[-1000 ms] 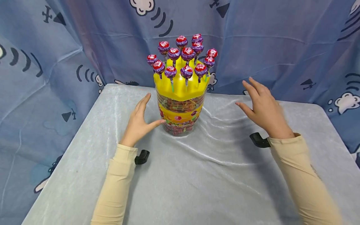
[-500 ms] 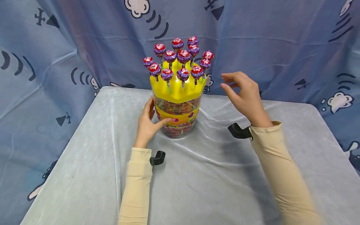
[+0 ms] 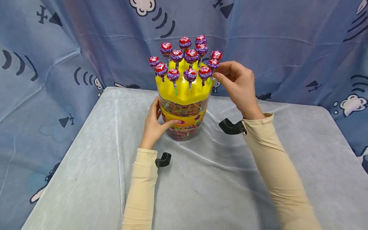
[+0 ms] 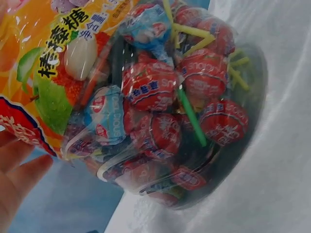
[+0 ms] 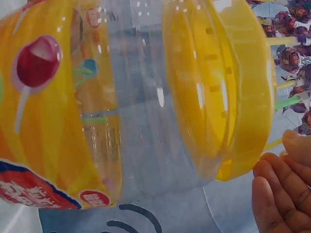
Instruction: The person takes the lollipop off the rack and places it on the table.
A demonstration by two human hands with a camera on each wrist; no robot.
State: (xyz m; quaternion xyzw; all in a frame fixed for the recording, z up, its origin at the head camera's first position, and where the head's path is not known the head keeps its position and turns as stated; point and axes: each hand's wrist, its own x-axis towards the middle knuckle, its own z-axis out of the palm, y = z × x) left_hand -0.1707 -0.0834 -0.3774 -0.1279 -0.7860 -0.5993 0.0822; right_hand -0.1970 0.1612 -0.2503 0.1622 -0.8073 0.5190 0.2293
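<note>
A clear plastic lollipop jar [image 3: 191, 120] with a yellow-orange label stands upright on the table. Its yellow lid [image 3: 184, 94] bristles with several lollipops in red and purple wrappers. My left hand [image 3: 152, 129] holds the jar low on its left side, thumb across the label and fingers round behind. More wrapped lollipops [image 4: 150, 87] lie inside the jar's bottom. At the lid's right edge, my right hand [image 3: 240, 84] pinches the stick of a lollipop [image 3: 213, 64] between thumb and forefinger. The right wrist view shows the yellow stick [image 5: 274, 144] running to the fingertips.
A pale grey velvety cloth [image 3: 207, 191] with creases covers the table. Behind it hangs a blue patterned curtain [image 3: 115, 51]. Black camera mounts [image 3: 231, 127] stick out from both wrists.
My left hand has come in from the left and taken hold of the jar. My right hand has moved left to the lid's edge, its fingers closing on a lollipop stick.
</note>
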